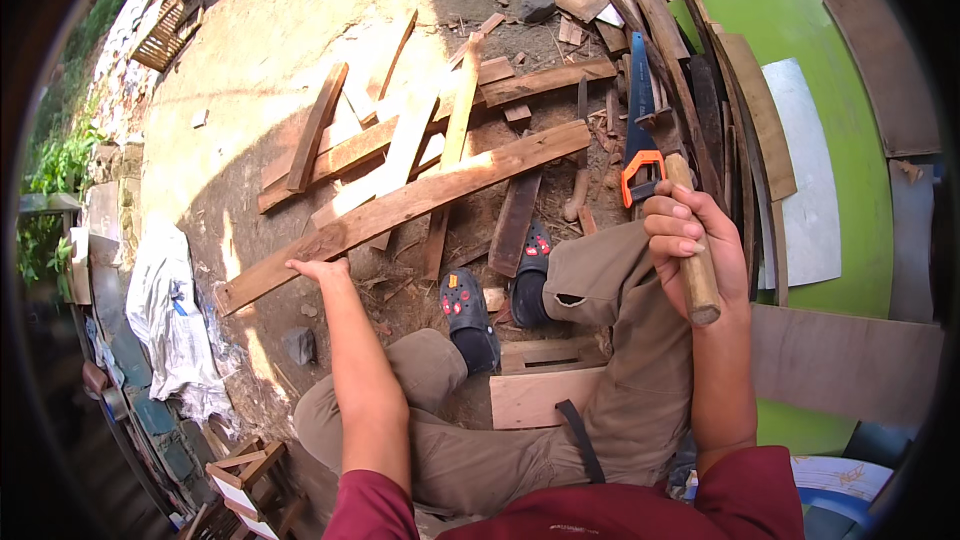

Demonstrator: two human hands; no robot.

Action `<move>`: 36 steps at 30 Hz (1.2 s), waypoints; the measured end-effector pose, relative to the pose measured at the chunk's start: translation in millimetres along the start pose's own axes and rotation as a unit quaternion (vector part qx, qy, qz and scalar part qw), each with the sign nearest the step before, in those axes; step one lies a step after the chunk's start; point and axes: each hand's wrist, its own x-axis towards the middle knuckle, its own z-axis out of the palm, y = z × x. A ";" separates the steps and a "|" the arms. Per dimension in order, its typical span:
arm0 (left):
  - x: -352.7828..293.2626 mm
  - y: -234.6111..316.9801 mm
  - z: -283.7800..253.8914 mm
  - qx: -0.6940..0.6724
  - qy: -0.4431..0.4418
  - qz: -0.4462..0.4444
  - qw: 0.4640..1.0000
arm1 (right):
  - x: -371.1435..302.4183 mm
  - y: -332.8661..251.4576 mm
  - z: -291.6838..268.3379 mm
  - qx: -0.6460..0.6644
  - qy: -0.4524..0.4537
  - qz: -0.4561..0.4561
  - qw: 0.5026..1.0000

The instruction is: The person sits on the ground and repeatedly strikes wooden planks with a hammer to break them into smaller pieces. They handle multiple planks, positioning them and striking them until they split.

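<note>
A long brown wooden plank (420, 202) slants across the middle, over other boards. My left hand (322, 270) is at its near edge toward the left end, holding it from below; the fingers are partly hidden under the wood. In front of my right knee, my right hand (690, 230) is closed round the thick wooden handle of a hammer (704, 285). The hammer's dark metal head points away from me. Just beyond it lies a handsaw (640, 105) with a blue blade and an orange and black handle.
Several loose boards (320, 130) lie crossed on the dirt ground ahead. More long strips of wood (715, 110) lean at the right beside a green panel (850, 90). A white sack (170, 310) lies at the left. Stones and a wooden box (540, 400) sit near my legs.
</note>
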 end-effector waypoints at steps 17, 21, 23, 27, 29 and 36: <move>5.7 -121.5 16.7 0.765 -0.219 0.436 0.421 | 22.7 14.9 -16.9 -0.036 -0.009 0.110 0.993; 4.1 -132.6 41.2 0.768 -0.211 0.433 0.421 | 36.4 -0.7 -46.3 -0.254 0.016 0.035 0.967; 6.2 -130.8 39.1 0.776 -0.207 0.417 0.425 | 47.4 0.7 -48.9 -0.352 0.137 0.033 0.925; 2.1 -144.2 61.9 0.841 -0.088 0.304 0.439 | 74.8 5.4 -69.4 -0.510 0.251 0.062 0.820; 21.8 -152.9 44.9 0.730 -0.070 0.455 0.505 | 76.8 -3.6 -76.7 -0.425 0.145 0.087 0.889; 27.8 -146.3 49.7 0.781 -0.054 0.401 0.476 | 120.4 46.9 -97.4 -0.543 0.198 -0.123 0.806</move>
